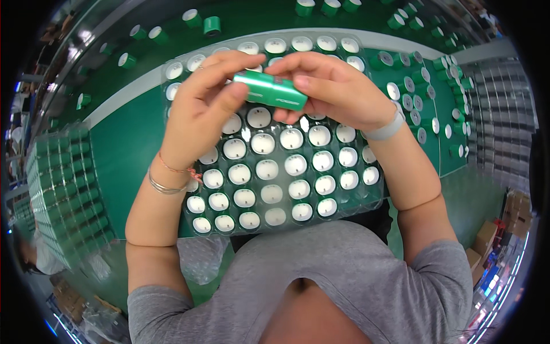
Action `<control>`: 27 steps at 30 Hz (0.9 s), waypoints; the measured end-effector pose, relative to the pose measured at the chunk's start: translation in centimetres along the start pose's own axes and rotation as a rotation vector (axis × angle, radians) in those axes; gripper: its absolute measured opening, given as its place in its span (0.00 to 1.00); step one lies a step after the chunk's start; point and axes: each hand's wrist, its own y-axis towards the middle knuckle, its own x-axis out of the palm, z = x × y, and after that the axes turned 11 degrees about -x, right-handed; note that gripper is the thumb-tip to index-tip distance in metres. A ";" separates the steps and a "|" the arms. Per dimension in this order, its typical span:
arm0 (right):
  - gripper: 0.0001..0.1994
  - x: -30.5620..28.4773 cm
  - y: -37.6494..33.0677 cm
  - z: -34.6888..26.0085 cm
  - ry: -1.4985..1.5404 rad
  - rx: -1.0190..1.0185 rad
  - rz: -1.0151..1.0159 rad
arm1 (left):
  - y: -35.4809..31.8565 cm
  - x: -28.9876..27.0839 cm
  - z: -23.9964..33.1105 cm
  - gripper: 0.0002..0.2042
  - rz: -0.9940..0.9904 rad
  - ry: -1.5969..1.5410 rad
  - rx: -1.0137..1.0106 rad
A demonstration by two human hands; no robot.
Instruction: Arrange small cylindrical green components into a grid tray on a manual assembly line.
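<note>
Above the far half of a clear plastic tray (358, 198), I hold a shiny green rounded case (275, 90) with pale print between both hands. It lies sideways, its right end tilted a little toward me. My left hand (212, 94) pinches the left end between thumb and fingers. The thumb of my right hand (335, 89) presses on the case near its right end, with the fingers behind and below. A small dark mark shows on the upper edge of the case. Rows of green pieces with white oval tops (263, 143) fill most of the tray pockets beneath my hands.
Stacked clear trays stand at the left (66, 189) and at the right (504, 109). Many loose green pieces (408, 102) stand or lie on the green table (123, 155) at the right. More are beyond a pale strip at the back. Cardboard boxes (484, 238) sit lower right.
</note>
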 end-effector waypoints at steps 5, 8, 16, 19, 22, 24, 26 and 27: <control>0.20 0.4 0.3 -0.1 -0.196 -0.009 -0.020 | -0.4 -0.4 -0.2 0.15 0.105 -0.056 -0.149; 0.21 -0.5 0.2 -0.1 -0.267 -0.053 -0.003 | 0.0 -0.3 -0.7 0.20 0.177 -0.192 -0.110; 0.26 -0.6 0.6 0.5 -0.523 -0.553 0.035 | -0.3 1.1 -0.5 0.35 0.040 -0.142 0.033; 0.26 0.5 -0.3 -0.3 -0.534 -0.478 0.042 | -0.5 1.6 0.0 0.34 -0.008 -0.075 0.084; 0.26 1.1 -0.8 -0.9 -0.542 -0.419 0.021 | -0.7 1.7 0.3 0.34 -0.019 -0.013 0.132; 0.26 1.6 -1.4 -1.3 -0.663 -0.462 -0.005 | -0.8 1.7 0.5 0.33 -0.021 -0.024 0.143; 0.26 2.0 -2.8 -2.0 -0.801 -0.446 0.003 | -0.7 1.7 0.4 0.29 0.010 -0.018 0.143; 0.25 2.3 -3.7 -2.2 -0.927 -0.428 0.011 | -0.7 1.7 0.5 0.29 0.006 -0.028 0.151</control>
